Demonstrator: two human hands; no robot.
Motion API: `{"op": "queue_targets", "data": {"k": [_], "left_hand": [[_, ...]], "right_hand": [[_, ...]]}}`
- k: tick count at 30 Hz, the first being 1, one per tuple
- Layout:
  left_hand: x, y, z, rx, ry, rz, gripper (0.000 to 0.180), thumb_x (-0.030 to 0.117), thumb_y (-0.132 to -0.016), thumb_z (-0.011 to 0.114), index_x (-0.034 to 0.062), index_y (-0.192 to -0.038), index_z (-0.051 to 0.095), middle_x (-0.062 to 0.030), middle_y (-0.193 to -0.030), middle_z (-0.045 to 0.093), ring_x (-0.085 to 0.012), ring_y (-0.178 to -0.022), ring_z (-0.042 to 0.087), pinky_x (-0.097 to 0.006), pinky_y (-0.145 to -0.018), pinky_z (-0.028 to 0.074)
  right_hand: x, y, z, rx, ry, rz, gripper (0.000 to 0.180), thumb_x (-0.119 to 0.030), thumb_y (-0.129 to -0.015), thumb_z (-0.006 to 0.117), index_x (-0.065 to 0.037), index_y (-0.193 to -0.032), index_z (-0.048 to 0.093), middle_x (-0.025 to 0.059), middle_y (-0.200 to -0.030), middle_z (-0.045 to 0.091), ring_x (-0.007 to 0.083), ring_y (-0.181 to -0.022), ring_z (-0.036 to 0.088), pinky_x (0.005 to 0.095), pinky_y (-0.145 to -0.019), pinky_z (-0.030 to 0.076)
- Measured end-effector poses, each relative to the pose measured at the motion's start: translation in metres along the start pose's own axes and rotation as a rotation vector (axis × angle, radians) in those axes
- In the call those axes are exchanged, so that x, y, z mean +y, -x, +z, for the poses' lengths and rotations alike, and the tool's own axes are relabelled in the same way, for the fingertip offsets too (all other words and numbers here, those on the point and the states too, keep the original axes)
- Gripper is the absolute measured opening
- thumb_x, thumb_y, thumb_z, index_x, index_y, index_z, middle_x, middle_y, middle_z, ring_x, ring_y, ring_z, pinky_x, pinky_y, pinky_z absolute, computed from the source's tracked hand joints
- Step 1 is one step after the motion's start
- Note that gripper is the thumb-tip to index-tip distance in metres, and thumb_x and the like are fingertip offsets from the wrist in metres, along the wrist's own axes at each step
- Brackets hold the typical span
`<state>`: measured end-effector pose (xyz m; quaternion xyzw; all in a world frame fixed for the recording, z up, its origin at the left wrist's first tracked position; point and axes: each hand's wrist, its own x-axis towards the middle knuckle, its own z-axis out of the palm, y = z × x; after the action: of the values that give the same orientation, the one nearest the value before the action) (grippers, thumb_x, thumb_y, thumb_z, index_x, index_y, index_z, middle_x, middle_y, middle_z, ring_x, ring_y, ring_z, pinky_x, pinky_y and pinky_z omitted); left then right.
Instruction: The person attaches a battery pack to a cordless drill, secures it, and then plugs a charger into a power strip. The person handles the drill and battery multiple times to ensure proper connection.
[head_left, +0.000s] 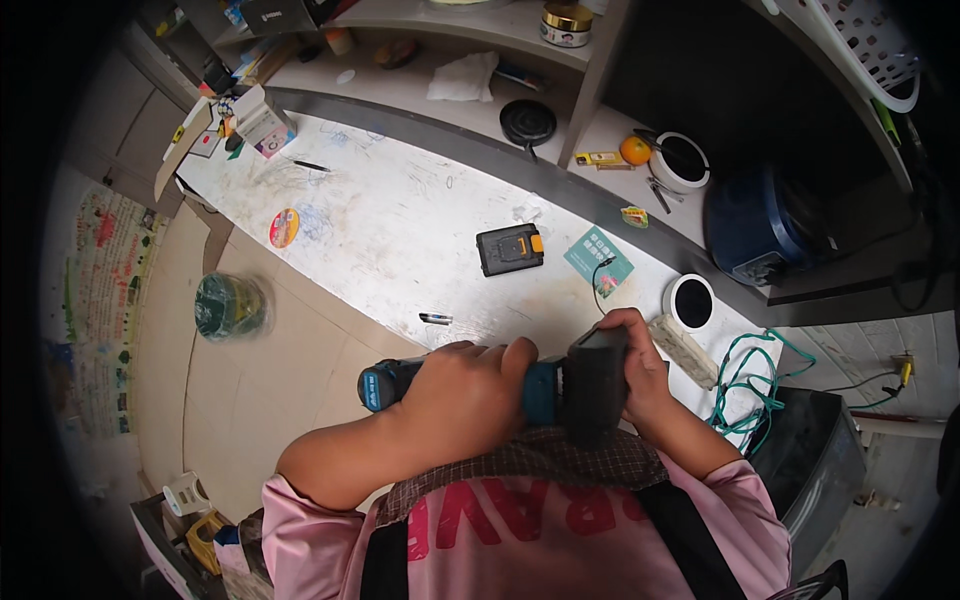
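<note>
A teal-and-black cordless power tool (378, 386) lies sideways close to my chest. My left hand (468, 396) is wrapped around its middle, fingers closed. At the tool's right end is a black block (594, 388) that looks like its battery pack. My right hand (640, 362) grips the block's right side, with fingers over its upper edge. Whether the block is fully seated on the tool cannot be told. Beyond my hands, a black-and-yellow battery pack (510, 250) rests on the white table (390, 235). A small pen-like item (436, 319) sits near the table's front edge.
Right of my hands are a power strip (684, 350), a white round object with a black top (692, 302) and tangled green cable (750, 385). A green card (600, 262) lies behind. Shelves (400, 125) line the back. A plastic-wrapped green bucket (230, 306) stands on the floor, left.
</note>
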<state>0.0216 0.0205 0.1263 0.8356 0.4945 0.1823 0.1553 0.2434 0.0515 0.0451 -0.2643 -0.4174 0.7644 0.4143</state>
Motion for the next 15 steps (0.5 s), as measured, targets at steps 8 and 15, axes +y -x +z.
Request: {"op": "queue_targets", "data": {"k": [8, 15], "left_hand": [[0.006, 0.004, -0.005, 0.031, 0.019, 0.055, 0.028, 0.010, -0.062, 0.061, 0.0020, -0.085, 0.048, -0.0100, -0.059, 0.055, -0.0265, -0.053, 0.059, -0.034, -0.053, 0.047], [0.005, 0.003, 0.002, 0.036, 0.026, 0.026, 0.028, 0.010, -0.061, 0.060, 0.0015, -0.085, 0.048, -0.0099, -0.059, 0.055, -0.0261, -0.052, 0.058, -0.035, -0.052, 0.047]], "right_hand": [[-0.004, 0.004, 0.003, -0.068, 0.070, -0.029, 0.059, -0.049, -0.086, 0.056, -0.004, -0.118, 0.036, 0.0063, -0.105, 0.050, 0.0123, -0.096, 0.050, 0.0250, -0.084, 0.040], [-0.019, 0.005, 0.016, -0.102, 0.241, -0.064, 0.038, -0.029, -0.091, 0.046, -0.003, -0.117, 0.039, 0.0053, -0.104, 0.049, 0.0118, -0.096, 0.047, 0.0250, -0.085, 0.038]]}}
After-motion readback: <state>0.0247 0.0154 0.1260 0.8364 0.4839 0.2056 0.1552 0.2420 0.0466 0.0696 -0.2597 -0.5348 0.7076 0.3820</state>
